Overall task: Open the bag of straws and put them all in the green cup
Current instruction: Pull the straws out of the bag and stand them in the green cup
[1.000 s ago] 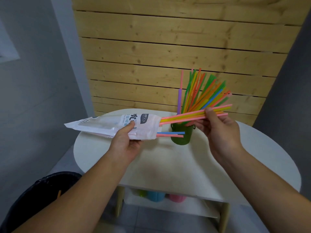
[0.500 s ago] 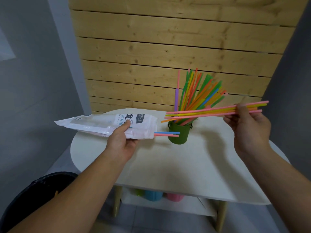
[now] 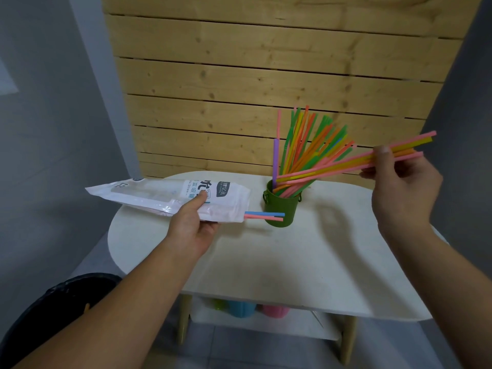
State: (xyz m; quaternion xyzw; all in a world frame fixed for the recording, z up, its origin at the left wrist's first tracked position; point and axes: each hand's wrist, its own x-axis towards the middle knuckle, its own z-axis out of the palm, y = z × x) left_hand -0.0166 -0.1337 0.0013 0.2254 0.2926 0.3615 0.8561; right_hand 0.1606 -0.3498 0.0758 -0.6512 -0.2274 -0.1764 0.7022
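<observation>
R hand (image 3: 402,182) fingers curled, thumb on top, pinching a straw bundle (image 3: 346,164); its far tips are at the green cup (image 3: 282,210) mouth. L hand (image 3: 191,225) grips the bag (image 3: 159,195), thumb on top. Two straws (image 3: 263,215), blue + pink, poke from the bag's open end beside the cup, which stands on the white table (image 3: 279,262).

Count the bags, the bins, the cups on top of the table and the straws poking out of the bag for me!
Bag: 1
Bin: 1
Cup on the table: 1
Straws poking out of the bag: 2, a blue straw and a pink straw
Total: 5
</observation>
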